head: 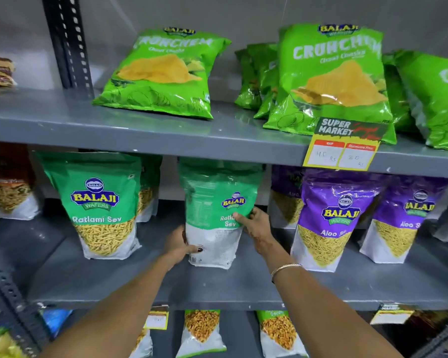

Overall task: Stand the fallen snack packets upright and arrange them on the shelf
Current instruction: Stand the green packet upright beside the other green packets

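A green Ratlami Sev packet (215, 197) stands upright in the middle of the grey middle shelf (166, 280), turned partly sideways. My left hand (177, 246) grips its lower left edge. My right hand (254, 223) holds its right side, thumb across the front. To the left stands another green Ratlami Sev packet (98, 205), facing front. Purple Aloo Sev packets (331, 218) stand upright to the right.
Green Crunchem chip bags (334, 76) lean on the upper shelf, one (163, 73) lying tilted back. A yellow price tag (344, 148) hangs from the upper shelf edge. More packets (202, 332) stand on the lowest shelf. A slotted metal upright (67, 42) is at left.
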